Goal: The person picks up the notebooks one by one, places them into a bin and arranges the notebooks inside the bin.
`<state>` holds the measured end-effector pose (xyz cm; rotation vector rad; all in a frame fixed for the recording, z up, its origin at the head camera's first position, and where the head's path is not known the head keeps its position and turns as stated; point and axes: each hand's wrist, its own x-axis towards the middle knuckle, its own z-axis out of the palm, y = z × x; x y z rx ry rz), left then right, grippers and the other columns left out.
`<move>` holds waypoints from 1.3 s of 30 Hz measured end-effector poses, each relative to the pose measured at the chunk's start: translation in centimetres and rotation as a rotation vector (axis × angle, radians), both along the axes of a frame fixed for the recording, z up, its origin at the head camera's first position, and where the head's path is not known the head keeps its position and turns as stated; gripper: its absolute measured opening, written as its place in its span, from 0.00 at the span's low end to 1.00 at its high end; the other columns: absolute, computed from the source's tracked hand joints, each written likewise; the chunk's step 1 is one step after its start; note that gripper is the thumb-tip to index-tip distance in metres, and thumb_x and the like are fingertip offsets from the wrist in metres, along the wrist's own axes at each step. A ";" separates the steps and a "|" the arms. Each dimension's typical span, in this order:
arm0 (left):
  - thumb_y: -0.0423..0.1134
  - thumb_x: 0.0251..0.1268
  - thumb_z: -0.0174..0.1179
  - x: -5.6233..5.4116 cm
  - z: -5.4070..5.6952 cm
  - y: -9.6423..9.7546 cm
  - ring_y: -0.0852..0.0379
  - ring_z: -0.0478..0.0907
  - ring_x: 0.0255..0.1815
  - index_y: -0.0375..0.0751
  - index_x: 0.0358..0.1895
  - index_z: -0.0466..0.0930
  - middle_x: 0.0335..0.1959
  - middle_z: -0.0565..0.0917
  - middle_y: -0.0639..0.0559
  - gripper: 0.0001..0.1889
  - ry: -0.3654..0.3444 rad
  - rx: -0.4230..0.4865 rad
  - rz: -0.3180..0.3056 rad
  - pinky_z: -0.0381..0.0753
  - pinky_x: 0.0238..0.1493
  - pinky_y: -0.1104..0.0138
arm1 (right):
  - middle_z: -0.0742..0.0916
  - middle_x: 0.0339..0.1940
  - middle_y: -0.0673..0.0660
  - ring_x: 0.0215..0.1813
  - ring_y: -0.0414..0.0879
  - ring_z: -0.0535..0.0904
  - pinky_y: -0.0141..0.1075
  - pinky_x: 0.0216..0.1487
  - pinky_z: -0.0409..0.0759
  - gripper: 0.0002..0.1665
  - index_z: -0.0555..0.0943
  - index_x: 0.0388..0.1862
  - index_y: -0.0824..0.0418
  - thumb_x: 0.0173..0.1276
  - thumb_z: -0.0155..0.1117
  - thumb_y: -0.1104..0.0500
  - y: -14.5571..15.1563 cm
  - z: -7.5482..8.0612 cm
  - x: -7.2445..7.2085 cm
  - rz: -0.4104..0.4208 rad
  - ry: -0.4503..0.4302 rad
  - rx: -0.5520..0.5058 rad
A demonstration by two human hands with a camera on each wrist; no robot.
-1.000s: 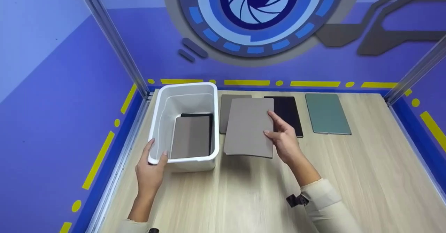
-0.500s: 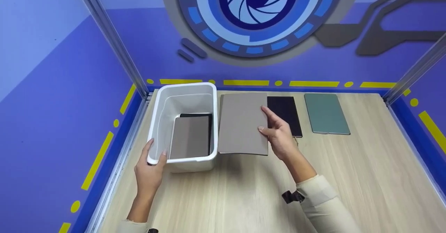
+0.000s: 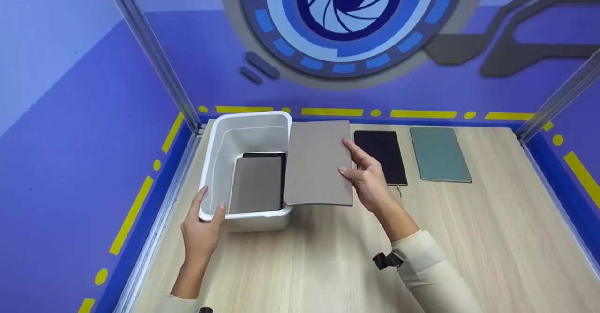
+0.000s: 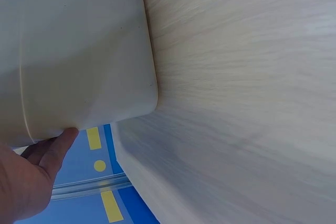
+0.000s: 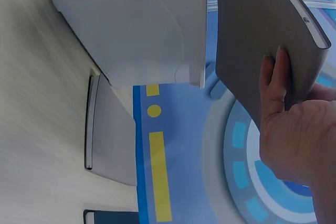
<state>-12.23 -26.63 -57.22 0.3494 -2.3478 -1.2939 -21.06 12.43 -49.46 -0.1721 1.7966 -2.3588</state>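
Pale wood-grain table point(image 3: 323, 266) beneath white bin point(image 3: 258, 224), blue-purple walls point(image 3: 192, 46) around

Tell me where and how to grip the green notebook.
Grip the green notebook by its right long edge, probably best from the right, pinching cover and underside: it lies flat, the black notebook on its left, bare tabletop on its right.

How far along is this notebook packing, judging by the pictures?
Looks done: a taupe notebook and a dark notebook lie in the white bin. In hand: the right grip holds another taupe notebook, raised near the bin; the left grip holds the bin. Apparently left: the black notebook, green notebook and grey notebook on the table.
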 end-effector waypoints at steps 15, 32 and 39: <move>0.44 0.69 0.72 -0.1 0.0 0.1 0.65 0.66 0.18 0.55 0.78 0.74 0.24 0.70 0.50 0.34 0.009 0.001 -0.001 0.69 0.23 0.67 | 0.67 0.86 0.60 0.80 0.54 0.66 0.34 0.63 0.82 0.45 0.61 0.87 0.59 0.73 0.58 0.74 -2.4 0.3 -1.1 0.023 -0.002 -0.033; 0.44 0.70 0.72 0.2 0.0 -0.1 0.67 0.63 0.17 0.57 0.78 0.74 0.24 0.73 0.47 0.34 0.005 0.030 -0.014 0.68 0.21 0.69 | 0.67 0.86 0.61 0.71 0.54 0.72 0.38 0.54 0.86 0.46 0.61 0.88 0.55 0.73 0.58 0.73 -5.4 0.6 -1.9 0.066 -0.033 -0.015; 0.45 0.70 0.72 0.2 0.0 0.0 0.68 0.64 0.16 0.58 0.78 0.74 0.27 0.73 0.45 0.34 0.005 0.026 -0.014 0.69 0.21 0.69 | 0.71 0.84 0.62 0.67 0.54 0.77 0.38 0.51 0.87 0.46 0.65 0.85 0.56 0.69 0.59 0.75 -8.1 0.8 -2.5 0.032 -0.067 -0.023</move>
